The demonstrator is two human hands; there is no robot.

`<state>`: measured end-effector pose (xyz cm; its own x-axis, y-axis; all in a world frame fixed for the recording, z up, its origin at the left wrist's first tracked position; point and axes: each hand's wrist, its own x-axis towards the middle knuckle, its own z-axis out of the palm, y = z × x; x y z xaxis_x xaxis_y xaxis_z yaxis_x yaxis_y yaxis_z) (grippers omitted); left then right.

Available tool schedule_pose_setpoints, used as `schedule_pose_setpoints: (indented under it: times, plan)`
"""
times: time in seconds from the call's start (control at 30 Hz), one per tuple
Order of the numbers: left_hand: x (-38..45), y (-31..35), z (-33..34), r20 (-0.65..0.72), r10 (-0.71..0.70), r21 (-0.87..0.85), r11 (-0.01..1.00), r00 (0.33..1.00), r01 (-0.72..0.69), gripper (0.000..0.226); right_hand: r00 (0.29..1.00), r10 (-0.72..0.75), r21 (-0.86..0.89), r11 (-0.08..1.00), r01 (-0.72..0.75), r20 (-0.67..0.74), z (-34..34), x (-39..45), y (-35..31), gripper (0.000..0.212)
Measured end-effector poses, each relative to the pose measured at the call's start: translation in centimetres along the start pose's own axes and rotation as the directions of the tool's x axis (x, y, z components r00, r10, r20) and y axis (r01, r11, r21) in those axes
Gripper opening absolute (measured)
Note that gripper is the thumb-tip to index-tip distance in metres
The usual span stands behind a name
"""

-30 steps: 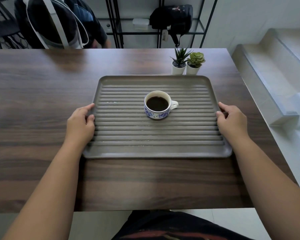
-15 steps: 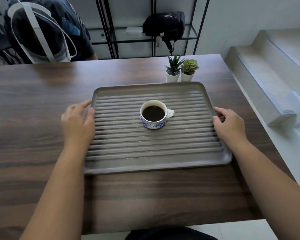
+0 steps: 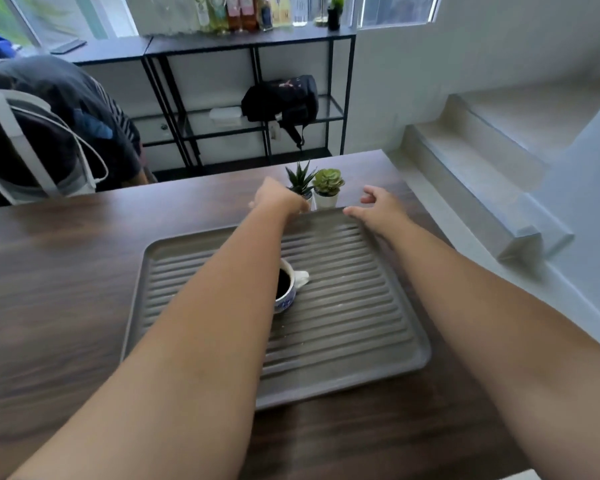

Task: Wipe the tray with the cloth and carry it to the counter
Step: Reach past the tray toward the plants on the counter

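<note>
The grey ribbed tray (image 3: pixel 360 341) lies on the dark wooden table (image 3: pixel 66 271). On it stands a blue-patterned white cup (image 3: pixel 286 292) of dark coffee, partly hidden by my left forearm. My left hand (image 3: pixel 279 200) is stretched past the tray's far edge, against the pot of a spiky plant (image 3: pixel 300 176); its fingers are hidden. My right hand (image 3: pixel 381 209) hovers over the tray's far right corner with fingers loosely spread, holding nothing, beside a round succulent (image 3: pixel 328 183). No cloth shows in this view.
A person (image 3: pixel 49 133) sits at the table's far left side. Behind the table stands a black metal shelf rack (image 3: pixel 250 43) with bottles on top and a black bag (image 3: pixel 284 102) on a shelf. Pale steps (image 3: pixel 482 174) rise to the right of the table.
Both hands have let go of the tray's sides and reached forward to its far edge near the two small plants. The camera has tilted up. Tray and cup stay put.
</note>
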<state>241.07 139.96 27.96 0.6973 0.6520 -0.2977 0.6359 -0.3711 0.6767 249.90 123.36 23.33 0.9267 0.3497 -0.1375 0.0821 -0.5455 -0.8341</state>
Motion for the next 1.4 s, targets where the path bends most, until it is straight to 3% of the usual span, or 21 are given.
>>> schedule_pose_setpoints:
  times: [0.07, 0.13, 0.33, 0.43, 0.57, 0.77, 0.93, 1.07, 1.17, 1.4]
  plan:
    - [0.5, -0.2, 1.1, -0.096, -0.084, 0.158, 0.982, 0.992, 0.098, 0.071, 0.998, -0.008, 0.027, 1.000, 0.006, 0.064, 0.4, 1.7, -0.3, 0.082]
    - [1.1, -0.2, 2.1, -0.134, -0.132, 0.205, 0.966, 0.982, 0.158, 0.072, 0.988, -0.033, 0.034, 0.999, 0.028, 0.153, 0.6, 3.3, -0.4, 0.087]
    - [3.5, 1.2, 4.0, -0.137, -0.189, 0.082, 0.976, 0.972, 0.201, 0.067, 0.945, -0.123, 0.083, 0.991, 0.102, 0.302, 1.7, 6.6, 0.3, 0.079]
    - [3.9, 2.0, 4.7, -0.187, -0.199, 0.101, 0.970, 0.962, 0.221, 0.053, 0.949, -0.153, 0.195, 0.976, 0.101, 0.275, 2.9, 9.0, 1.7, 0.078]
    - [4.4, 3.0, 6.3, -0.272, -0.175, 0.085, 0.975, 0.946, 0.205, 0.055, 0.954, -0.161, 0.250, 0.963, 0.096, 0.254, 2.1, 10.7, 2.8, 0.070]
    - [6.3, 6.5, 9.6, -0.248, -0.089, -0.036, 0.996, 0.965, 0.082, 0.048, 0.970, -0.142, 0.195, 0.975, 0.103, 0.197, -2.4, 12.9, 3.9, 0.058]
    - [8.4, 9.6, 12.1, -0.254, -0.051, -0.110, 0.994, 0.966, 0.024, 0.050, 0.992, -0.125, 0.109, 0.986, 0.125, -0.006, -5.6, 16.1, 5.4, 0.051]
    - [10.1, 11.2, 13.3, -0.254, -0.041, -0.119, 0.993, 0.966, 0.011, 0.045, 0.988, -0.139, 0.127, 0.981, 0.147, -0.068, -6.9, 17.9, 5.8, 0.055]
    - [11.0, 11.8, 14.1, -0.265, -0.051, -0.105, 0.994, 0.963, 0.023, 0.045, 0.982, -0.168, 0.135, 0.975, 0.178, -0.081, -6.8, 18.7, 5.8, 0.067]
    - [11.2, 12.1, 15.1, -0.264, -0.045, -0.087, 0.996, 0.963, 0.023, 0.045, 0.982, -0.183, 0.147, 0.971, 0.189, -0.056, -5.8, 19.0, 6.5, 0.060]
